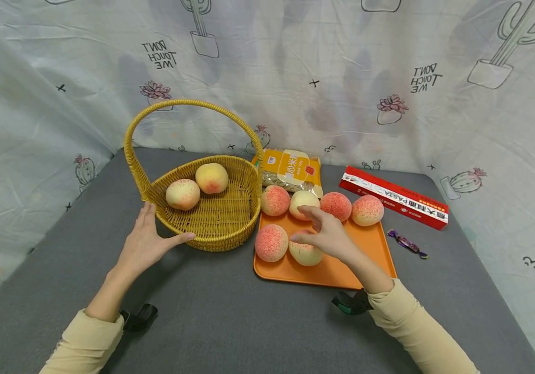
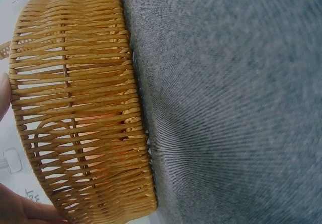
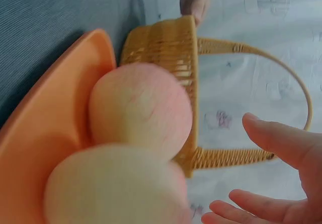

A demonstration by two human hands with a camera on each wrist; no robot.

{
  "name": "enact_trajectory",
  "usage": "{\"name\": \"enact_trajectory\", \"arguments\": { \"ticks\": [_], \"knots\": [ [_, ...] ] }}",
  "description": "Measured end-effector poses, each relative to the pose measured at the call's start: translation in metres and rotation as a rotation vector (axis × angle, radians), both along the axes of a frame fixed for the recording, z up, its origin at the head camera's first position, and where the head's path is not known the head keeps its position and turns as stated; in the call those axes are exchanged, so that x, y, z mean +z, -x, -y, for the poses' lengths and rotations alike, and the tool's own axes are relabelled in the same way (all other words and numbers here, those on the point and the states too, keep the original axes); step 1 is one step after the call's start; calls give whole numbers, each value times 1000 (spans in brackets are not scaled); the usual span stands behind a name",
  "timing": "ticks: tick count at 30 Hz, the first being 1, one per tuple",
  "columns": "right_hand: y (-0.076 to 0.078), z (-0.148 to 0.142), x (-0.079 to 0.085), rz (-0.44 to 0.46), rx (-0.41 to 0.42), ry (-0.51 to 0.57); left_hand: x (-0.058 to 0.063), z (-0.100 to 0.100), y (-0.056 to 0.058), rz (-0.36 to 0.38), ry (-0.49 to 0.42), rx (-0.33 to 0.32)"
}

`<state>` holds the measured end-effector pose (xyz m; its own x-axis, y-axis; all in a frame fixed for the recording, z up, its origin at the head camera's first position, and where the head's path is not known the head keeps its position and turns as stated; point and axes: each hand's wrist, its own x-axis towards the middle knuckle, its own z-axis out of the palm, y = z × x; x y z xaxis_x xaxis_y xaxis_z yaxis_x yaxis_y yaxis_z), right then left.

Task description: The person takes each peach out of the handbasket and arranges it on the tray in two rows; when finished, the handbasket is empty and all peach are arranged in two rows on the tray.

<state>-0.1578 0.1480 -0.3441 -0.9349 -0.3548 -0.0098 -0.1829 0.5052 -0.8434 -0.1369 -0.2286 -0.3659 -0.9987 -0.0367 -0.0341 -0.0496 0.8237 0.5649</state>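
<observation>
My left hand [image 1: 142, 248] is at the left front of a yellow wicker basket [image 1: 222, 244], its straight fingers and thumb spread and touching the rim. Two peaches, a pale one [image 1: 182, 195] and a yellowish one [image 1: 211, 178], lie inside. Over an orange tray [image 1: 375, 244] hovers my right hand [image 1: 328, 235], thumb and fingers apart with nothing between them. Just below it is a pale peach [image 1: 305, 255], partly covered by the hand in the head view. Beside that one sits a pinkish peach [image 1: 271, 243]. Several more peaches line the tray's back edge, among them a red one [image 1: 336, 206].
Behind the tray lies a yellow pasta bag [image 1: 292, 169]. A long red pasta box [image 1: 394, 197] is at the back right, with a purple wrapped candy [image 1: 407, 244] in front of it. The basket's tall arched handle [image 1: 192, 102] rises above its rim. A patterned curtain hangs behind the grey table.
</observation>
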Motion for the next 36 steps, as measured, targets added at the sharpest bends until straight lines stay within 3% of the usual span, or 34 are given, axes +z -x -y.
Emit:
{"name": "enact_trajectory", "arguments": {
  "ticks": [14, 28, 36],
  "knots": [
    [12, 55, 14, -56, 100, 7, 1, 1, 0, -3, 4, -7],
    [43, 95, 13, 33, 14, -25, 2, 1, 0, 10, 12, -9],
    [51, 111, 21, 61, 40, -1, 6, 0, 1, 28, 19, -16]
  ]
}}
